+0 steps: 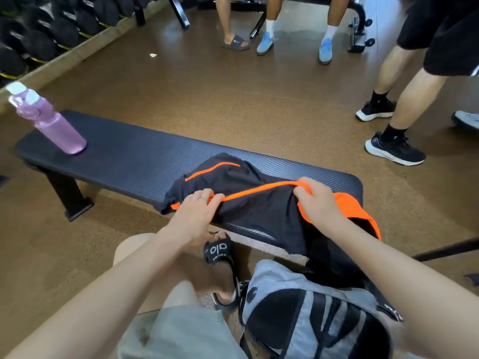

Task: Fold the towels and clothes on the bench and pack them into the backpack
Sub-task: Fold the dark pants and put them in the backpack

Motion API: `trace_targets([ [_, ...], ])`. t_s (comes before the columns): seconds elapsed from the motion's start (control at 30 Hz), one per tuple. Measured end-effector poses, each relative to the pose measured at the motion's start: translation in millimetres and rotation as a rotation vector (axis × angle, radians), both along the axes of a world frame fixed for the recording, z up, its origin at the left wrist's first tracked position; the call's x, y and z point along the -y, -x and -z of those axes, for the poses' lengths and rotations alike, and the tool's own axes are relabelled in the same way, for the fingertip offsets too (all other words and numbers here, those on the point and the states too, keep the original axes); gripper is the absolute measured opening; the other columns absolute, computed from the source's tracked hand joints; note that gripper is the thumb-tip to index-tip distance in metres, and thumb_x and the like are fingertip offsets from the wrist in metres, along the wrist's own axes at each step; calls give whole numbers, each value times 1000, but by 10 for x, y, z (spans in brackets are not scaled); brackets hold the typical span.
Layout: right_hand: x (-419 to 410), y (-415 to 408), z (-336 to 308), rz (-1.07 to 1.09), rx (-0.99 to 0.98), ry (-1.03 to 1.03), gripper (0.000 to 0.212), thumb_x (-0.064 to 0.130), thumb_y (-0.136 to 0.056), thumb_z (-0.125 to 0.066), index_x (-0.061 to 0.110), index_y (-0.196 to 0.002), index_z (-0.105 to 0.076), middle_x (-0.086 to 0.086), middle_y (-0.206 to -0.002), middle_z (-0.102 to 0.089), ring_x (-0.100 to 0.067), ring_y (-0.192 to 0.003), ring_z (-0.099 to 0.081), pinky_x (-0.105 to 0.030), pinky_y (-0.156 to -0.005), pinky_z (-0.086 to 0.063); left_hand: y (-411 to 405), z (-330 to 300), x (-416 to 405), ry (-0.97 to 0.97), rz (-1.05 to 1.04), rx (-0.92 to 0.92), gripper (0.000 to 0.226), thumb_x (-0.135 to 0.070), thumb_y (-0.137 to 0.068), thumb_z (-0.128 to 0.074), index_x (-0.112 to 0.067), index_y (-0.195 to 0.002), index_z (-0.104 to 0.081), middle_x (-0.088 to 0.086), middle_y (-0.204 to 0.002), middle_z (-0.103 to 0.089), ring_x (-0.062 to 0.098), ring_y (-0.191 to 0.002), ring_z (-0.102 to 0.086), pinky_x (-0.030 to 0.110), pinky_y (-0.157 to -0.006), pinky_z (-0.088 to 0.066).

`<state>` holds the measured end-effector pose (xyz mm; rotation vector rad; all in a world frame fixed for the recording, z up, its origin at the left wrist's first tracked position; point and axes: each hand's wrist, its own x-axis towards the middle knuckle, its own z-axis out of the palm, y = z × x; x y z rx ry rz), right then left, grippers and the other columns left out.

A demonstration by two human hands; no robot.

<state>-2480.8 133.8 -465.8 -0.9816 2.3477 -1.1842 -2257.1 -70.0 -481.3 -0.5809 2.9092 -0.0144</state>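
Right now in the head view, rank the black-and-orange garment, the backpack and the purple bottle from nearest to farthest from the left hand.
1. Black-and-orange garment: gripped by the left hand, mid-bench.
2. Backpack: on the floor, lower right.
3. Purple bottle: standing at the bench's far left end.

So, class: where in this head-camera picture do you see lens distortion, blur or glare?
Head view: the wide lens bows the bench and leans the pink bottle; the bottle's cap is smeared; glare washes the floor top right; both hands look sharp.
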Motion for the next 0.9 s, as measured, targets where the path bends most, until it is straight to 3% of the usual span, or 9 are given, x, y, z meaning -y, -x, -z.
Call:
trace_targets([
  [0.1, 48, 42, -154, 22, 57, 36, 26, 16, -90, -46, 7, -66, -41, 0, -65, -45, -19, -68, -42, -33, -64, -33, 28, -68, 19, 107, -30, -106, 42, -17, -73, -75, -14, -108, -52, 8, -99, -55, 33, -87, -58, 44, -69, -48],
  [0.17, 59, 66, -231, 14, 52, 39, 25, 17, -89, -44, 3, -68, -42, -3, -66, -45, -18, -68, -41, -37, -65, -33, 56, -195, 32, 122, -18, -184, 27, -10, -76, -69, -13, -97, -52, 8, -88, -56, 35, -79, -59, 42, -61, -42],
  [0.33, -9, 178, -238, 12, -8, -80, 24, 13, -91, -45, -3, -73, -43, -18, -69, -49, -22, -67, -44, -39, -61, -31, -55, -412, 154, 158, 18, -309, 19, -9, -82, -63, -13, -100, -57, 8, -85, -60, 38, -73, -58, 39, -59, -37],
  [0.5, -48, 223, -185, -28, -138, -166, 23, 7, -91, -44, 12, -69, -50, -3, -74, -54, -21, -76, -52, -35, -63, -35, -176, -454, 302, 102, -117, -344, 7, -16, -91, -57, -15, -97, -53, 7, -84, -61, 39, -74, -60, 40, -60, -39],
  [0.63, 19, 247, -126, -44, -232, -300, 15, 6, -90, -47, 15, -86, -59, -4, -88, -60, -27, -90, -57, -39, -70, -41, -153, -501, 291, -45, -189, -349, 21, -32, -97, -54, -19, -81, -50, -1, -76, -60, 29, -76, -59, 39, -64, -38],
  [0.67, 38, 227, -119, -61, -280, -376, 19, 6, -89, -50, 16, -100, -61, -5, -100, -62, -29, -99, -57, -41, -77, -44, -138, -517, 259, -113, -222, -350, 26, -37, -99, -52, -20, -79, -52, -2, -74, -61, 26, -75, -59, 39, -64, -40],
  [0.73, 81, 130, -99, -127, -433, -493, 46, 12, -84, -58, 17, -130, -55, -10, -122, -57, -34, -116, -52, -45, -92, -45, -103, -560, 196, -270, -285, -374, 33, -44, -99, -51, -20, -77, -58, -3, -72, -64, 19, -72, -59, 40, -66, -48],
  [0.8, 136, -76, -121, -229, -495, -377, 63, 24, -75, -62, 18, -136, -53, -10, -124, -55, -35, -119, -50, -43, -97, -41, -40, -612, 147, -397, -313, -399, 38, -47, -97, -53, -19, -74, -58, -3, -68, -63, 15, -69, -59, 39, -65, -48],
  [0.9, 257, -523, -194, -334, -429, -155, 70, 48, -70, -63, 23, -134, -53, -3, -118, -53, -25, -114, -48, -39, -97, -40, 76, -708, 80, -459, -309, -390, 41, -51, -95, -56, -18, -71, -55, -1, -65, -61, 16, -66, -58, 39, -62, -45],
])
